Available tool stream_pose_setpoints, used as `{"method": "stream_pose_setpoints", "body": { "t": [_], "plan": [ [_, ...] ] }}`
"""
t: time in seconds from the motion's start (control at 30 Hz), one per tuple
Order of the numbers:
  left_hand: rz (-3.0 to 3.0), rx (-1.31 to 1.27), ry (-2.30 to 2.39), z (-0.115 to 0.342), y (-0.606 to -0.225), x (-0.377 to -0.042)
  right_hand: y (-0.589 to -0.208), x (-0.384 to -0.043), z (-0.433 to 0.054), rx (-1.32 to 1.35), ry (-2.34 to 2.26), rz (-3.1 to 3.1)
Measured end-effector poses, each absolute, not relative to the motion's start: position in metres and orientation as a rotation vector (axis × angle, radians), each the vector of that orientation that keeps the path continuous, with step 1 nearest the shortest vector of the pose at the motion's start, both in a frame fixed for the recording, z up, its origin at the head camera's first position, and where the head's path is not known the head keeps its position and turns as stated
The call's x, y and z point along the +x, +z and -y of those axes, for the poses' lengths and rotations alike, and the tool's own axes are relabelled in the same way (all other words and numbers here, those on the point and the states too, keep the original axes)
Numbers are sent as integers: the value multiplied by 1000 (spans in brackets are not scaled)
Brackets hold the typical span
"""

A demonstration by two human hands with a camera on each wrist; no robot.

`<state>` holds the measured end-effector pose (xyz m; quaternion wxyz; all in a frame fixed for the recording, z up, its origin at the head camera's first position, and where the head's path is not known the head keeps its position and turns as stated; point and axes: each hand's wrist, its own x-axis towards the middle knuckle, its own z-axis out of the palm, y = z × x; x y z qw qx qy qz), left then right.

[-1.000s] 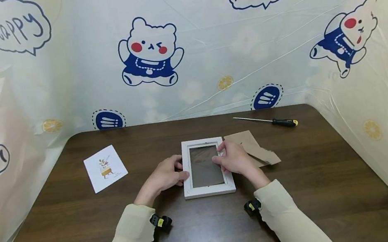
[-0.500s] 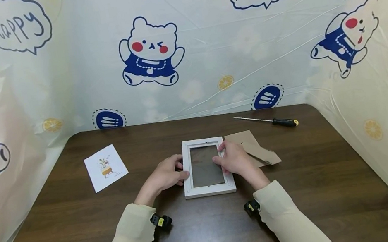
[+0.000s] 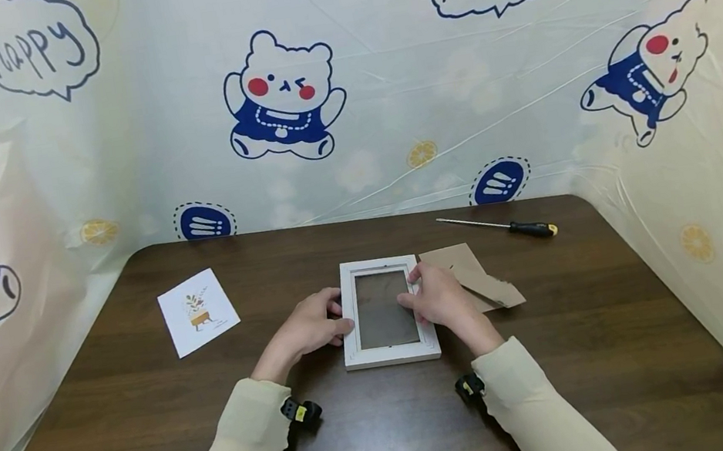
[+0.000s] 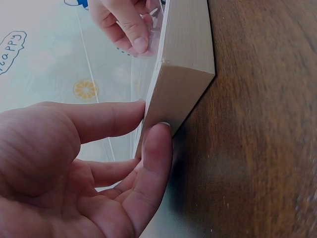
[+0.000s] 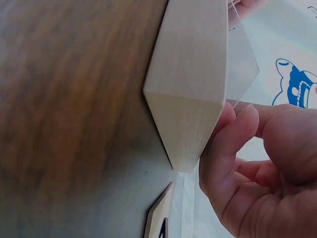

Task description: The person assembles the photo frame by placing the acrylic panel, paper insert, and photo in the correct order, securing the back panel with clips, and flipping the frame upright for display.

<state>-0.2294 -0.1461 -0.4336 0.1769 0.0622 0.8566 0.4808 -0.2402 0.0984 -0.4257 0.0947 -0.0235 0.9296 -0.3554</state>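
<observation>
A white picture frame (image 3: 391, 356) lies flat on the brown table, its opening showing a dark surface. My left hand (image 3: 309, 325) grips the frame's left side, thumb on the face and fingers at the outer edge. Over the frame's right side, my right hand (image 3: 440, 295) pinches a thin clear sheet (image 5: 242, 69) between thumb and finger. In the right wrist view that sheet stands tilted up from the frame's thick pale side (image 5: 188, 54). The left wrist view also shows the pinching right hand (image 4: 124, 25) beyond the frame's corner.
A brown cardboard piece (image 3: 472, 263) with a torn edge lies right of the frame, partly behind my right hand. Farther back is a screwdriver (image 3: 530, 230) with a black and yellow handle. On the left lies a white card (image 3: 211, 298) with a potted plant print.
</observation>
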Motion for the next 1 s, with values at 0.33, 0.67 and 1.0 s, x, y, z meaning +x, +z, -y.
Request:
{"method": "stream_pose_setpoints", "body": {
  "t": [0.33,0.67,1.0],
  "plan": [
    [-2430,169,1349,147,-434,-230,-427,-241,-98,-57,-1081,-2738],
    [-2429,166,1347,146,-432,-229,-427,-242,-98,-37,-1118,-2714],
    [-2435,160,1330,146,-432,-229,-427,-243,-98,-45,-1135,-2718]
  ]
}}
